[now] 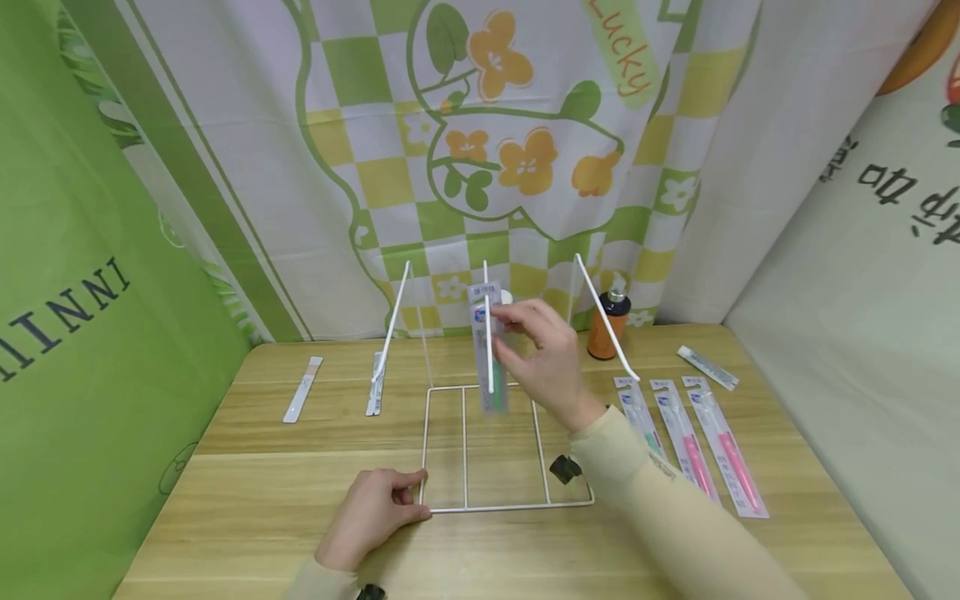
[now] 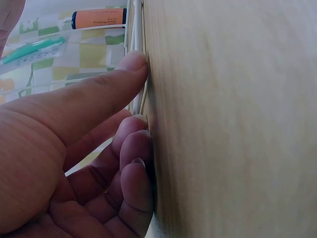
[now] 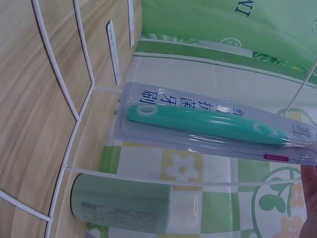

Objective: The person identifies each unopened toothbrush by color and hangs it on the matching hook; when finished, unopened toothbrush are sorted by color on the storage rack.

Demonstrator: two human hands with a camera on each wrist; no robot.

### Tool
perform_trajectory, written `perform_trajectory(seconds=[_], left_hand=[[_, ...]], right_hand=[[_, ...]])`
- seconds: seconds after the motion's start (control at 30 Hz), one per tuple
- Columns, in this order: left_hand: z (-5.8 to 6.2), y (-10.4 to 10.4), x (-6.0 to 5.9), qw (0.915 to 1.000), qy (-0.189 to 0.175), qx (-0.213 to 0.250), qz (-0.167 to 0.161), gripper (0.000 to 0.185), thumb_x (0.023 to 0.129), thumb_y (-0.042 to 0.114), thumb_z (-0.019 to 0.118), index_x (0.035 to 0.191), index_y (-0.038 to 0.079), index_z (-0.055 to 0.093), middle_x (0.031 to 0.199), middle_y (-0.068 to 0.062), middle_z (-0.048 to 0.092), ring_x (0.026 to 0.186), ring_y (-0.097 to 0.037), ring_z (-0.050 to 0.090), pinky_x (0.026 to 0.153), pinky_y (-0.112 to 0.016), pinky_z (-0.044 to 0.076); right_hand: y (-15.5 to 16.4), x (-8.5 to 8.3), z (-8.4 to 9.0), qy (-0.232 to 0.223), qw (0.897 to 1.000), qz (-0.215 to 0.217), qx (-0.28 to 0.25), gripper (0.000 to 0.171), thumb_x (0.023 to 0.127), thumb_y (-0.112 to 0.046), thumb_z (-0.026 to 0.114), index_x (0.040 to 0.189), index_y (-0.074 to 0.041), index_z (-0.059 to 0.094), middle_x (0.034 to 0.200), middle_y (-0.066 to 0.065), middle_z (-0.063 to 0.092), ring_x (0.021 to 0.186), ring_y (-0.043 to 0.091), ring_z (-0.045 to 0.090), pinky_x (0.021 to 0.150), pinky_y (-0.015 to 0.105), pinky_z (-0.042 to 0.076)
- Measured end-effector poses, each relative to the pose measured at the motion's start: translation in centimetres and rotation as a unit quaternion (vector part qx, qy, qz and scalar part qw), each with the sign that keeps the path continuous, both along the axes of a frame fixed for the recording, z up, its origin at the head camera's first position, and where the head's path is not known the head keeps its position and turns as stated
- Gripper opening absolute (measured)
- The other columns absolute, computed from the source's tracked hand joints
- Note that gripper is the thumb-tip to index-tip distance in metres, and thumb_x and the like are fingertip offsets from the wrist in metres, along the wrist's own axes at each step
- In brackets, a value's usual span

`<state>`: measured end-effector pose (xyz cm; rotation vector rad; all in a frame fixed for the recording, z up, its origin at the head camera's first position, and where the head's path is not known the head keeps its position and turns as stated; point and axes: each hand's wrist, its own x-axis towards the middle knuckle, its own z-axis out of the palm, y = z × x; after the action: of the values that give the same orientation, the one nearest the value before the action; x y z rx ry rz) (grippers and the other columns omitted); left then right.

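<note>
My left hand (image 1: 375,508) pinches the front left corner of a white wire rack (image 1: 510,507) on the table. In the left wrist view, its thumb and fingers (image 2: 133,144) meet at the thin wire close to the wood. My right hand (image 1: 543,358) holds a packaged toothbrush (image 1: 480,354) upright at the rack's middle prong (image 1: 489,342). The right wrist view shows the toothbrush's green handle (image 3: 198,124) through clear plastic. Whether the prong passes through the package's hanging hole I cannot tell. Two outer prongs (image 1: 393,321) rise on either side.
Several packaged toothbrushes (image 1: 723,446) lie at the right, near a small tube (image 1: 708,367). An orange bottle with a pump (image 1: 607,325) stands behind the rack. Two slim packets (image 1: 303,390) lie at the left. A patterned curtain (image 1: 360,108) hangs behind the table.
</note>
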<state>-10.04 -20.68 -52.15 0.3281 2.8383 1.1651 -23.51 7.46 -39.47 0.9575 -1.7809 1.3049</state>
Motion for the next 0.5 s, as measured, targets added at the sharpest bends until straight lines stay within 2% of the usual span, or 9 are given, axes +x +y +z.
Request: perform_trajectory(seconds=[0.27,0.5], left_hand=[[0.1,0.0,0.0,1.0000,0.004,-0.007,-0.004,0.051,0.076,0.020,0.099,0.121,0.003,0.081,0.072,0.015,0.063,0.062,0.001,0.052,0.059,-0.023,0.047],[0.2,0.0,0.0,1.0000,0.003,-0.006,-0.004,0.051,0.076,0.020,0.099,0.120,0.003,0.081,0.072,0.014,0.063,0.062,0.001,0.052,0.059,-0.023,0.047]], right_hand=[[-0.2,-1.3,0.1,-0.001,1.000,-0.004,-0.008,0.039,0.082,0.018,0.080,0.119,0.008,0.073,0.110,0.021,0.070,0.096,0.034,0.071,0.086,0.037,0.063],[-0.6,-2.1,-0.1,-0.021,0.999,0.008,-0.025,0.041,0.082,0.022,0.079,0.119,0.008,0.073,0.112,0.021,0.069,0.098,0.034,0.072,0.091,0.033,0.062]])
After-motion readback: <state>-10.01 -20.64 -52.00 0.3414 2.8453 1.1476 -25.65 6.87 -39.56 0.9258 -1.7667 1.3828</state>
